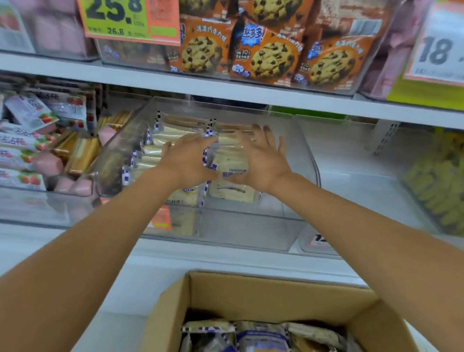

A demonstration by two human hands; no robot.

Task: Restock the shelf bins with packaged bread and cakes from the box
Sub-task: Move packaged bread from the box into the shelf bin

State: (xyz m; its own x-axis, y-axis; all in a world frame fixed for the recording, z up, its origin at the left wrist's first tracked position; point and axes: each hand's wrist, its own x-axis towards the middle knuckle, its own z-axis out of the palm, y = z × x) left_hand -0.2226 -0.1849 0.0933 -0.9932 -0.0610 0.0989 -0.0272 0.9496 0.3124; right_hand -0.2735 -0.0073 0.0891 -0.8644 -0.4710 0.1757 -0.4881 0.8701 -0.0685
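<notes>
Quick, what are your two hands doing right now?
Left hand: grips the bread packs over the clear bin.
Right hand: open, straight fingers pressing the same packs.

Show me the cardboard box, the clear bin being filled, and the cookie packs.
cardboard box point(263, 289), head view, inner back wall.
clear bin point(244, 231), head view, front wall.
cookie packs point(271, 60), head view, front of one pack.
</notes>
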